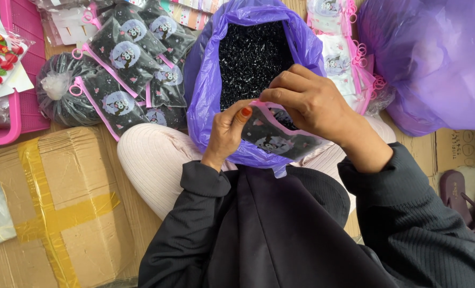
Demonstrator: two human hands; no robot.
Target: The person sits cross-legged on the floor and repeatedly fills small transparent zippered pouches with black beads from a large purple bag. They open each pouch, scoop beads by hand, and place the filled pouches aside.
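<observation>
We sit on the floor with the big purple plastic bag (205,90) propped between our knees, its mouth rolled open toward us so the mass of small black hair ties (250,58) inside stays within easy reach. Directly over that opening we hold a small black zip pouch (280,136) with pink trim and a cartoon print. It hangs at the near rim of the bag, probably so that anything slipping out falls back into the bag instead of onto the floor.

Our left hand (226,133) grips the pouch's left upper corner, thumb on top and fingers curled under, steadying it. Our right hand (312,104) comes in from above, its fingertips (266,96) pinched together on the pink top edge of the pouch; whether they also hold ties we cannot tell. Neither hand is spread; both are closed on the pouch.

To our left, a heap of matching black filled pouches (133,64) lies just past our knee, close enough to drop a pouch there without stretching. A clear bag bulging with dark ties (61,90) rests beside that heap. Above right, a stack of white pouches (338,53) with pink zip rings leans between the open bag and a second, closed purple bag (429,64). A taped cardboard box (61,202) sits at our left side, and a pink plastic tray (18,69) lies beyond it.
</observation>
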